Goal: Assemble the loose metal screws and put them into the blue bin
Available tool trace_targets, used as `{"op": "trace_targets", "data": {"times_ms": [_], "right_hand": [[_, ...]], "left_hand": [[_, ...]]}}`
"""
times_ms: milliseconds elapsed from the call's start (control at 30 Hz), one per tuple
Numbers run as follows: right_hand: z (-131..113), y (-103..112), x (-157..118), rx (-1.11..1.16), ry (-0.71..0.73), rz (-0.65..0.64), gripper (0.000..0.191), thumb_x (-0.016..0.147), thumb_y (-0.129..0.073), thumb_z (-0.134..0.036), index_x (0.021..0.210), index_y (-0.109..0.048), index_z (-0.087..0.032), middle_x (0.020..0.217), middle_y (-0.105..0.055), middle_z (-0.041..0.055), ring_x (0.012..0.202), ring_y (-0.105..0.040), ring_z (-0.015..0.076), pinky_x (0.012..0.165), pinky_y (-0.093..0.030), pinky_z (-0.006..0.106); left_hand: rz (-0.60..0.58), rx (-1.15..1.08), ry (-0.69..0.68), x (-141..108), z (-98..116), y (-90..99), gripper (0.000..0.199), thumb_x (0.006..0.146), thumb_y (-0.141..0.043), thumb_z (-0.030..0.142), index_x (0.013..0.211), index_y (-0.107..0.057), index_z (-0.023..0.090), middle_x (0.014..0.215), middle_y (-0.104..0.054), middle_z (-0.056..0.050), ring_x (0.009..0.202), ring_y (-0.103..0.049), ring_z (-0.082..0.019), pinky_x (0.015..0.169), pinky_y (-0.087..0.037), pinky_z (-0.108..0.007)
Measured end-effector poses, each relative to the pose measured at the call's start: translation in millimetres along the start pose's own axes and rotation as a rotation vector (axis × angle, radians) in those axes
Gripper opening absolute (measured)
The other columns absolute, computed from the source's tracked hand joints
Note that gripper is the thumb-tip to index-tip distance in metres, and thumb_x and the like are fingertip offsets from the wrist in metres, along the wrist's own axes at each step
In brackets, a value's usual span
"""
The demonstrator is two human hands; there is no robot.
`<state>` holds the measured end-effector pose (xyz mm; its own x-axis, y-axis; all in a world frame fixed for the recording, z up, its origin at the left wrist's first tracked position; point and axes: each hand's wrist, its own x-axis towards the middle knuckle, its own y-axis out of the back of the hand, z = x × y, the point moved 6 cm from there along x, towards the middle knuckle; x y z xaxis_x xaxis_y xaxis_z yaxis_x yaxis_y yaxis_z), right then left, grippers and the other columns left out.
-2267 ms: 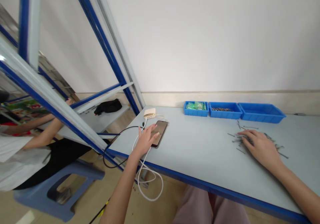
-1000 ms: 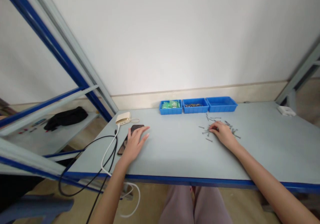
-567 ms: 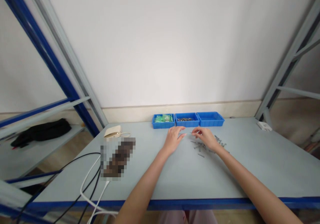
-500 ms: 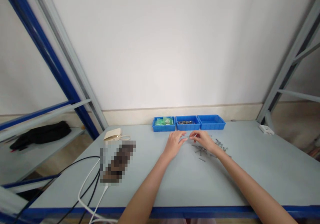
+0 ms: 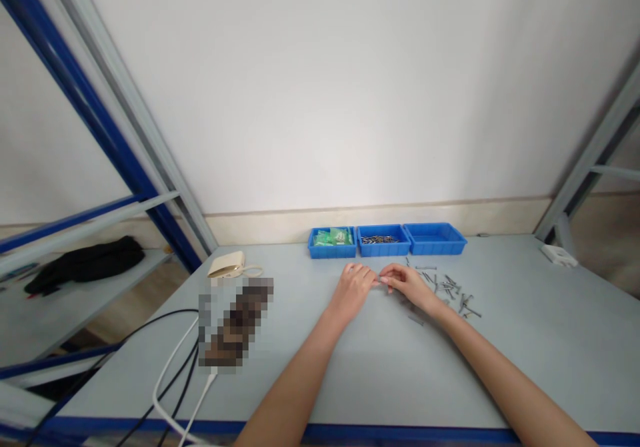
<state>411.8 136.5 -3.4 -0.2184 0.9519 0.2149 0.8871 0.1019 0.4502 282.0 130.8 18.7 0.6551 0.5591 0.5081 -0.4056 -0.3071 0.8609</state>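
My left hand (image 5: 353,288) is closed above the table, its fingers curled toward the right hand; what lies inside them is hidden. Pinched at the fingertips of my right hand (image 5: 409,287) is a small grey piece (image 5: 379,278) that looks like a screw, reaching across to the left fingers. The two hands almost touch. Loose grey screws (image 5: 447,287) lie scattered to the right of and behind my right hand. A single screw (image 5: 416,320) rests on the tabletop in front of its wrist.
Behind the hands stand three blue trays: one with green packets (image 5: 332,237), one with small metal pieces (image 5: 383,240), and a third tray (image 5: 435,248) at right. A beige pouch (image 5: 227,264), a pixelated object (image 5: 237,324) and cables (image 5: 159,387) are at left; a white item (image 5: 559,256) at right.
My left fingers, spread with thumb and forefinger apart before, have closed in at the right fingertips. The view has shifted slightly, and more of the scattered screws show beside my right hand.
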Motion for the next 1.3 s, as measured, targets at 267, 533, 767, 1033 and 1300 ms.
{"op": "trace_targets", "data": {"times_ms": [267, 533, 767, 1033, 1300], "right_hand": [[-11.0, 15.7, -9.1, -0.228, 0.002, 0.116, 0.029, 0.08, -0.053, -0.045, 0.077, -0.066, -0.019, 0.072, -0.065, 0.0027, 0.068, -0.055, 0.0164, 0.068, -0.039, 0.028], [-14.1, 9.8, -11.4, -0.341, 0.006, 0.146, 0.037, 0.089, -0.041, -0.045, 0.07, -0.06, -0.019, 0.062, -0.06, -0.0001, 0.06, -0.052, 0.0138, 0.061, -0.034, 0.025], [-24.6, 9.4, -13.2, -0.323, 0.08, 0.087, 0.023, 0.087, -0.048, -0.038, 0.086, -0.063, -0.021, 0.073, -0.064, -0.001, 0.065, -0.055, 0.0129, 0.066, -0.036, 0.024], [-28.3, 8.8, -16.3, -0.332, 0.078, 0.073, 0.038, 0.092, -0.038, -0.039, 0.065, -0.053, -0.018, 0.06, -0.056, -0.0014, 0.059, -0.049, 0.0121, 0.062, -0.031, 0.024], [-28.3, 8.8, -17.3, -0.271, 0.098, 0.075, 0.027, 0.087, -0.05, -0.042, 0.082, -0.06, -0.018, 0.064, -0.058, -0.0024, 0.059, -0.05, 0.0112, 0.062, -0.036, 0.023]], "left_hand": [[0.022, -0.015, 0.046, -1.4, -0.8, 3.2, 0.023, 0.095, -0.036, 0.025, 0.087, -0.057, 0.018, 0.084, -0.064, -0.002, 0.084, -0.055, -0.017, 0.084, -0.035, -0.036], [0.05, -0.015, 0.046, -2.0, 3.2, 5.5, 0.024, 0.094, -0.04, 0.03, 0.083, -0.058, 0.019, 0.081, -0.066, -0.001, 0.084, -0.054, -0.017, 0.088, -0.033, -0.037], [0.063, -0.017, 0.082, -2.1, 1.6, 6.5, 0.026, 0.095, -0.037, 0.025, 0.079, -0.057, 0.018, 0.079, -0.067, -0.002, 0.081, -0.054, -0.018, 0.086, -0.034, -0.039], [0.062, -0.049, 0.056, -1.5, 3.8, 8.1, 0.025, 0.095, -0.037, 0.029, 0.084, -0.057, 0.019, 0.082, -0.067, -0.001, 0.081, -0.054, -0.017, 0.087, -0.034, -0.037], [0.046, -0.098, 0.087, -1.2, 1.6, 7.4, 0.034, 0.096, -0.034, 0.028, 0.071, -0.056, 0.018, 0.074, -0.066, -0.002, 0.076, -0.054, -0.016, 0.086, -0.035, -0.037]]}}
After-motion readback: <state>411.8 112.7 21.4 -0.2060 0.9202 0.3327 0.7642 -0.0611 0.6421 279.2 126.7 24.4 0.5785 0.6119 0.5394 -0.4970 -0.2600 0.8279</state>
